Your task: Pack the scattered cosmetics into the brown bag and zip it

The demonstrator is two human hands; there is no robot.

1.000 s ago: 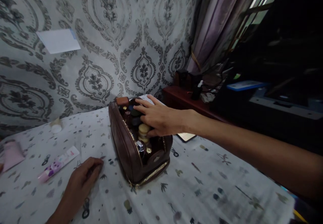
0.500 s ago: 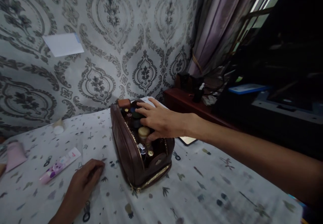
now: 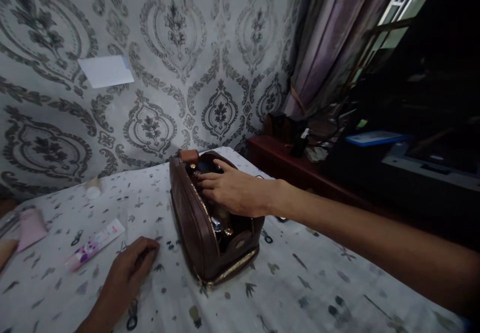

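Observation:
A brown leather toiletry bag (image 3: 198,225) stands unzipped on the patterned bedsheet (image 3: 292,293), packed with small bottles and jars (image 3: 221,225). My right hand (image 3: 230,190) lies flat over the bag's mouth, fingers stretched across the contents and pressing on them; nothing shows held in them. My left hand (image 3: 129,265) rests on the sheet to the left of the bag, fingers loosely curled and palm down, with nothing visible in it. A pink and white tube (image 3: 93,245) lies just beyond it.
A small white jar (image 3: 93,189) sits near the patterned wall. A pink pouch (image 3: 30,228) lies at the far left. A dark red side table (image 3: 288,160) with clutter stands to the right, by a purple curtain (image 3: 330,48).
My right hand has lowered from touching the jar tops to lying flat over the bag's mouth, covering the tan-lidded jar. The left hand has stayed put.

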